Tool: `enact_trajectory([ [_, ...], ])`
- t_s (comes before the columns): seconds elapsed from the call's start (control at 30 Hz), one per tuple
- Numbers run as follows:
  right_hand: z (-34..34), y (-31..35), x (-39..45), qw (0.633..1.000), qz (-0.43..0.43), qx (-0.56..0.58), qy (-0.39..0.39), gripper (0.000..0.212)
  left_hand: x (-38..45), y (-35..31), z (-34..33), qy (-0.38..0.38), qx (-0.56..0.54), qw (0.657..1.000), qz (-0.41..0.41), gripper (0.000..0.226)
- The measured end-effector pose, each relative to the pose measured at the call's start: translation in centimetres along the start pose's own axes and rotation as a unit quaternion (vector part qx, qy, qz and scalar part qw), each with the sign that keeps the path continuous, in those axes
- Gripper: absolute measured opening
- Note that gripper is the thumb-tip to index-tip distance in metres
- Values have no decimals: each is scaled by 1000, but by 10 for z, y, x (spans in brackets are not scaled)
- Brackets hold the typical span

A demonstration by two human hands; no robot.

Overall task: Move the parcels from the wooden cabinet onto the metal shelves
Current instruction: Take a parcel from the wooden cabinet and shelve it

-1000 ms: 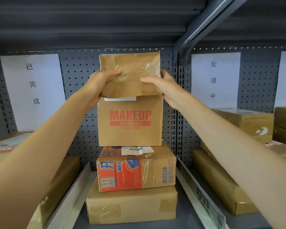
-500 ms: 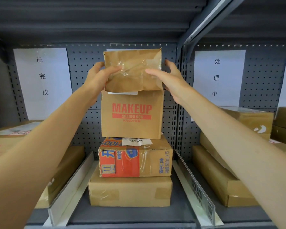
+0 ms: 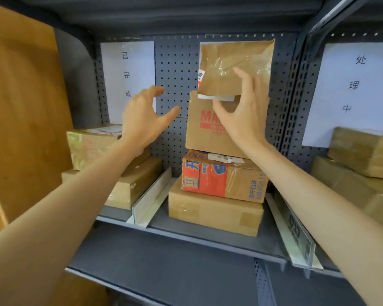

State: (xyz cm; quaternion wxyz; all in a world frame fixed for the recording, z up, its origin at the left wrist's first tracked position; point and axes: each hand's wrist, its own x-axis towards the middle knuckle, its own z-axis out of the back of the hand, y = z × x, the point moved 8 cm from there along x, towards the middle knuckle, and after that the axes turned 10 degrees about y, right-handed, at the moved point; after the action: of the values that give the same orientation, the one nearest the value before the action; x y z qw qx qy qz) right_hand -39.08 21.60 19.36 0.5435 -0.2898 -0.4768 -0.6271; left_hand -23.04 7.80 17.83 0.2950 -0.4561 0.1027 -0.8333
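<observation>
A crumpled brown paper parcel (image 3: 236,67) is seen at the upper centre of the frame, standing on top of a "MAKEUP" cardboard box (image 3: 205,127) against the perforated back panel (image 3: 175,69) of the metal shelf (image 3: 208,230). Beneath that box an orange and blue printed carton (image 3: 221,180) is stacked on a plain taped carton (image 3: 212,210). The left hand (image 3: 142,115) is held in the air at centre left, fingers spread and loosely curved, with nothing gripped. The right hand (image 3: 241,111) is raised in front of the parcel and the box, fingers spread; whether the parcel is touched cannot be told. White dividers (image 3: 150,199) are set on either side of the stack. More cartons (image 3: 124,184) are stacked at the left, others (image 3: 363,164) at the right edge. Paper signs (image 3: 128,78) are fixed to the back panel.
</observation>
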Motion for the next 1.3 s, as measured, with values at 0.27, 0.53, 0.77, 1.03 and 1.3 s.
enact_trajectory([
  [0.27, -87, 121, -38, 978, 74, -92, 171, 55, -72, 68, 93, 36, 229, 973, 21, 53],
  [0.53, -186, 298, -101, 949, 98, -114, 277, 49, -174, 178, 244, 88, 357, 925, 96, 47],
  [0.77, -261, 441, -153, 939, 93, -81, 321, 47, -255, 268, 368, 104, 382, 903, 166, 49],
  [1.03, -348, 530, -178, 920, 117, -81, 366, 54, -282, 362, 434, 110, 388, 895, 189, 48],
  [1.3, -455, 559, -161, 923, 70, -89, 367, 52, -248, 471, 449, 136, 388, 898, 157, 48],
])
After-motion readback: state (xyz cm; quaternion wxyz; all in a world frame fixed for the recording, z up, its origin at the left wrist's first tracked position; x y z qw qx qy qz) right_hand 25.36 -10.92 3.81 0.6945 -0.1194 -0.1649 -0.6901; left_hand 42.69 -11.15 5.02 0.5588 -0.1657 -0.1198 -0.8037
